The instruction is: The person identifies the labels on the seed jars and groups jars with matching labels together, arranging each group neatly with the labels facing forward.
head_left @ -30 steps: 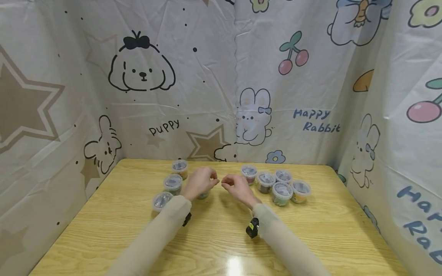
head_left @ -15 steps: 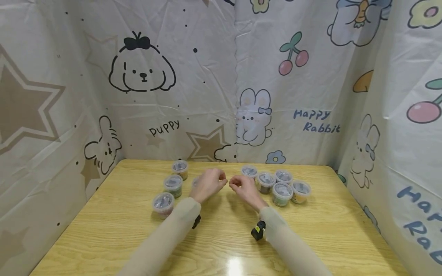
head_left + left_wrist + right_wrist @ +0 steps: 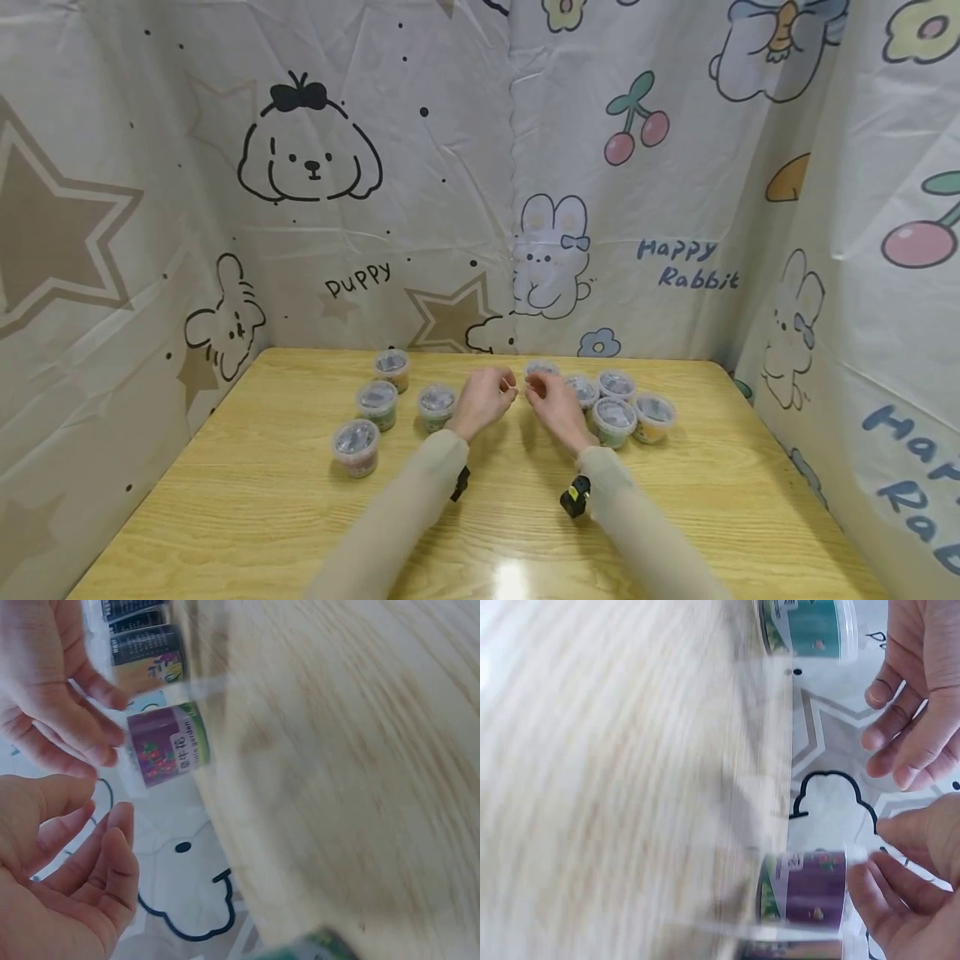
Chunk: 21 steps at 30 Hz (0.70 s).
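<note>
Small round plastic tubs with clear lids stand on the wooden table in two groups. In the head view my left hand (image 3: 483, 402) is just right of a green-labelled tub (image 3: 437, 408). My right hand (image 3: 557, 408) partly covers a tub (image 3: 542, 367) at the back and a dark one (image 3: 583, 388). The fingertips of both hands face each other, slightly apart, loosely bent, with nothing visible between them. A purple-labelled tub (image 3: 169, 746) shows beyond the hands in the left wrist view. The right wrist view has the right fingers close to that purple tub (image 3: 810, 889); contact is unclear.
To the left stand a back tub (image 3: 392, 369), a green one (image 3: 377, 406) and a pinkish one (image 3: 356, 447). On the right are a back tub (image 3: 617, 383), a green tub (image 3: 613, 422) and a yellow one (image 3: 655, 418). A patterned cloth (image 3: 450, 217) surrounds the table (image 3: 510, 517).
Both hands have shifted right across the table, still facing each other. The green-labelled tub behind the left hand has come into view, and the right hand now overlaps tubs of the right group.
</note>
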Each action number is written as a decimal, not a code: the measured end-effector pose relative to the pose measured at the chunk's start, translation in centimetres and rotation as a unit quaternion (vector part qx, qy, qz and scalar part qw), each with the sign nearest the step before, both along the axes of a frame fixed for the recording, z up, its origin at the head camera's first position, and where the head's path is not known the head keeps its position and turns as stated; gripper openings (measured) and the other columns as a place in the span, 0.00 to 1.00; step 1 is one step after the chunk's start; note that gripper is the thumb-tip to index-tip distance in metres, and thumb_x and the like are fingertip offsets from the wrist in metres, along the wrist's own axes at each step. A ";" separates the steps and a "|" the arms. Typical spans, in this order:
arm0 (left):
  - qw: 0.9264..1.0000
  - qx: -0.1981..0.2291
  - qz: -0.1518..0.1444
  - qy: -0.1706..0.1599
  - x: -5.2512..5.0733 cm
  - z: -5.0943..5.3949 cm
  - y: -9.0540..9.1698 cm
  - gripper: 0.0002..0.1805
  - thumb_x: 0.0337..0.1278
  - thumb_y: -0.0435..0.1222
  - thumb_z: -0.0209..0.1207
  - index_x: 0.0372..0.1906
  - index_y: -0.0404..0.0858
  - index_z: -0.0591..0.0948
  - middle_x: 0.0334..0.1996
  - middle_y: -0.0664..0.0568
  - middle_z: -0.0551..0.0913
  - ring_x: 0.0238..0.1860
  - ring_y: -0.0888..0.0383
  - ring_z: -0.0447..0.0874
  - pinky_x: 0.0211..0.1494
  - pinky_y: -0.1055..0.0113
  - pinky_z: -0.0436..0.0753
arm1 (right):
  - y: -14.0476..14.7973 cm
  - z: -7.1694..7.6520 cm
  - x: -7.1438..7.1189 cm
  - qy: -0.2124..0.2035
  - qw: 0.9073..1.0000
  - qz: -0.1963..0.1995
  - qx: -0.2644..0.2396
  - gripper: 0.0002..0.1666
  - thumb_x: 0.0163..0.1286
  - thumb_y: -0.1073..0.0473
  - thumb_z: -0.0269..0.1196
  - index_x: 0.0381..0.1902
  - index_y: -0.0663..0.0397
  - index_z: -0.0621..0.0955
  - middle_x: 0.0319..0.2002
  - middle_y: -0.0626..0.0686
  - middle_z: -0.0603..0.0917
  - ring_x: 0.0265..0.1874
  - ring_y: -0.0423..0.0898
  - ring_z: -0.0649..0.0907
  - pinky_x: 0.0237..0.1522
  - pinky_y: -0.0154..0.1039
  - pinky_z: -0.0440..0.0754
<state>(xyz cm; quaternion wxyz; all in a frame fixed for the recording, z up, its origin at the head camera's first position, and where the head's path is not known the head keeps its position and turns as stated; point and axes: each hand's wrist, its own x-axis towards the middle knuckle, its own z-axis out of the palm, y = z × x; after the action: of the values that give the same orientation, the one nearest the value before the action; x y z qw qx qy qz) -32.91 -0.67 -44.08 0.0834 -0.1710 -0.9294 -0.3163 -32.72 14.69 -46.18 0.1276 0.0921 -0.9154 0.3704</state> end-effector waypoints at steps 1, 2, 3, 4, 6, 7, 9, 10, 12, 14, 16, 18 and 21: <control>1.000 0.004 0.002 -0.001 -0.1 -0.2 0.2 0.04 0.63 0.35 0.62 0.39 0.40 0.84 0.35 0.49 0.87 0.30 0.58 0.83 0.30 0.68 0.80 | 0.3 0.1 -0.2 0.004 1.000 -0.009 0.002 0.13 0.68 0.63 0.63 0.50 0.58 0.83 0.46 0.57 0.86 0.43 0.51 0.85 0.45 0.47 0.84; 1.000 0.009 0.002 -0.002 -0.3 -0.3 0.5 0.05 0.64 0.35 0.62 0.42 0.40 0.84 0.37 0.48 0.87 0.30 0.58 0.84 0.30 0.68 0.80 | 0.6 0.2 -0.3 0.010 1.000 -0.016 0.003 0.15 0.67 0.64 0.63 0.52 0.58 0.82 0.47 0.58 0.86 0.44 0.52 0.85 0.45 0.48 0.83; 1.000 0.013 0.004 -0.004 -0.5 -0.4 0.7 0.07 0.64 0.36 0.61 0.44 0.39 0.84 0.38 0.47 0.87 0.32 0.57 0.84 0.30 0.68 0.80 | 1.0 0.3 -0.5 0.018 1.000 -0.021 0.009 0.17 0.67 0.65 0.63 0.53 0.59 0.82 0.48 0.59 0.85 0.45 0.54 0.84 0.46 0.49 0.83; 1.000 0.017 0.005 -0.004 -0.6 -0.6 0.9 0.09 0.64 0.36 0.61 0.46 0.39 0.83 0.39 0.47 0.87 0.33 0.56 0.85 0.31 0.67 0.81 | 1.2 0.4 -0.6 0.023 0.999 -0.024 0.014 0.18 0.66 0.66 0.63 0.53 0.59 0.82 0.49 0.60 0.85 0.45 0.54 0.84 0.46 0.49 0.83; 1.000 0.026 0.003 -0.006 -0.8 -0.9 1.2 0.11 0.64 0.35 0.62 0.49 0.39 0.83 0.42 0.45 0.87 0.36 0.54 0.86 0.33 0.66 0.82 | 1.7 0.7 -0.8 0.035 0.998 -0.033 0.036 0.18 0.64 0.67 0.63 0.52 0.59 0.83 0.50 0.60 0.85 0.46 0.55 0.82 0.47 0.50 0.80; 1.000 0.028 0.003 -0.004 -1.0 -1.1 1.4 0.12 0.64 0.35 0.62 0.50 0.39 0.82 0.43 0.44 0.87 0.37 0.53 0.86 0.34 0.66 0.83 | 2.0 0.9 -1.0 0.041 0.997 -0.037 0.052 0.18 0.63 0.67 0.64 0.52 0.60 0.83 0.50 0.61 0.85 0.47 0.56 0.82 0.48 0.51 0.80; 1.000 0.027 -0.001 -0.002 -1.2 -1.3 1.6 0.14 0.63 0.34 0.62 0.53 0.38 0.81 0.47 0.42 0.85 0.40 0.52 0.86 0.38 0.62 0.84 | 2.3 1.2 -1.2 0.041 0.995 -0.038 0.081 0.18 0.61 0.66 0.64 0.51 0.60 0.84 0.51 0.62 0.84 0.49 0.58 0.80 0.51 0.53 0.78; 1.000 0.025 -0.003 -0.002 -1.3 -1.5 1.7 0.16 0.63 0.34 0.62 0.55 0.38 0.80 0.49 0.41 0.84 0.42 0.51 0.85 0.41 0.61 0.84 | 2.5 1.4 -1.3 0.037 0.994 -0.039 0.095 0.19 0.61 0.65 0.64 0.51 0.60 0.84 0.52 0.61 0.84 0.51 0.59 0.79 0.53 0.55 0.77; 1.000 0.018 -0.006 -0.006 -1.5 -1.8 1.9 0.19 0.63 0.35 0.62 0.58 0.39 0.78 0.52 0.40 0.82 0.46 0.49 0.84 0.46 0.58 0.83 | 2.8 1.6 -1.6 0.026 0.991 -0.035 0.124 0.20 0.62 0.61 0.66 0.53 0.60 0.83 0.53 0.62 0.83 0.55 0.60 0.78 0.56 0.58 0.75; 1.000 0.005 -0.007 -0.015 -1.7 -2.0 2.0 0.22 0.64 0.37 0.62 0.61 0.41 0.76 0.56 0.41 0.80 0.50 0.48 0.82 0.51 0.54 0.82 | 2.9 1.8 -1.8 0.007 0.989 -0.022 0.149 0.23 0.63 0.58 0.68 0.55 0.60 0.82 0.53 0.61 0.83 0.56 0.60 0.78 0.57 0.58 0.75; 1.000 -0.006 -0.008 -0.024 -1.9 -2.2 2.1 0.24 0.64 0.38 0.62 0.64 0.42 0.74 0.58 0.41 0.78 0.54 0.47 0.80 0.55 0.53 0.81 | 3.1 1.9 -2.1 -0.008 0.986 -0.011 0.167 0.25 0.63 0.54 0.69 0.55 0.60 0.82 0.53 0.60 0.84 0.55 0.59 0.80 0.56 0.57 0.76; 0.999 -0.019 -0.013 -0.034 -1.9 -2.4 2.1 0.25 0.65 0.39 0.61 0.66 0.44 0.72 0.61 0.42 0.76 0.58 0.47 0.78 0.59 0.52 0.79 | 3.1 1.8 -2.2 -0.021 0.984 -0.008 0.175 0.26 0.62 0.53 0.70 0.55 0.60 0.82 0.51 0.59 0.85 0.53 0.58 0.81 0.55 0.55 0.78; 0.998 -0.031 -0.027 -0.041 -2.0 -2.5 2.2 0.26 0.67 0.40 0.60 0.68 0.45 0.71 0.65 0.44 0.73 0.64 0.47 0.74 0.64 0.51 0.76 | 3.1 1.6 -2.2 -0.030 0.984 -0.012 0.175 0.25 0.63 0.53 0.70 0.55 0.59 0.82 0.51 0.59 0.85 0.53 0.59 0.81 0.55 0.55 0.77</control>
<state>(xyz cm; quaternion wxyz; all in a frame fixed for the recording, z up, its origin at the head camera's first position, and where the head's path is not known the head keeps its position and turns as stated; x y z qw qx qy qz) -34.93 1.55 -46.59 0.0318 -0.1853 -0.9365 -0.2960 -34.91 17.82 -44.58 0.0863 0.0912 -0.9704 0.2061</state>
